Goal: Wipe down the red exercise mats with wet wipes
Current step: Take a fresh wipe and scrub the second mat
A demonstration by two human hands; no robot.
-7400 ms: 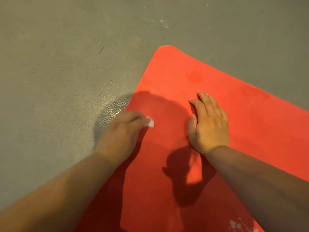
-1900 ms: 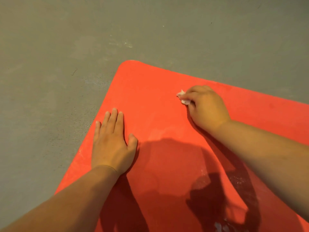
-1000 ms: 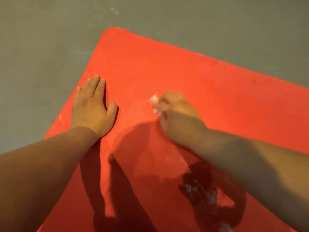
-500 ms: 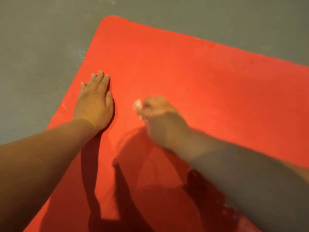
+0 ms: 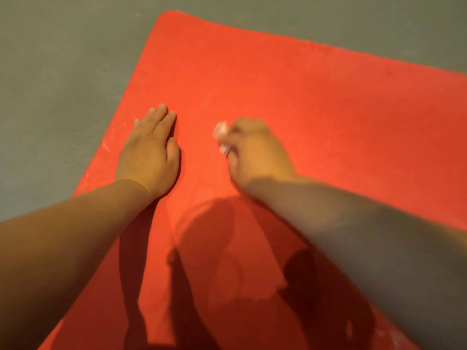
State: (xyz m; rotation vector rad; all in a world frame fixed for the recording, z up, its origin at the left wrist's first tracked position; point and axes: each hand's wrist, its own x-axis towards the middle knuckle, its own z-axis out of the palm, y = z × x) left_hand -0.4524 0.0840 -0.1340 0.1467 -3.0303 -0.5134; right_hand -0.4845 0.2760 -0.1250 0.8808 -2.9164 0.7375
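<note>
Red mat (image 5: 316, 109) lies on the floor (image 5: 50, 72), left hand (image 5: 149, 152) rests flat and open on it, and right hand (image 5: 255, 152) squeezing the wet wipe (image 5: 220, 130) is now nearer, so this corner gets wiped.

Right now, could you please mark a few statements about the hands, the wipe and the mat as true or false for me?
1. The left hand lies flat on the red mat. True.
2. The right hand is empty. False: it grips a crumpled white wipe.
3. The mat lies on a grey floor. True.
4. All four corners of the mat are in view. False: only one rounded corner shows.
</note>
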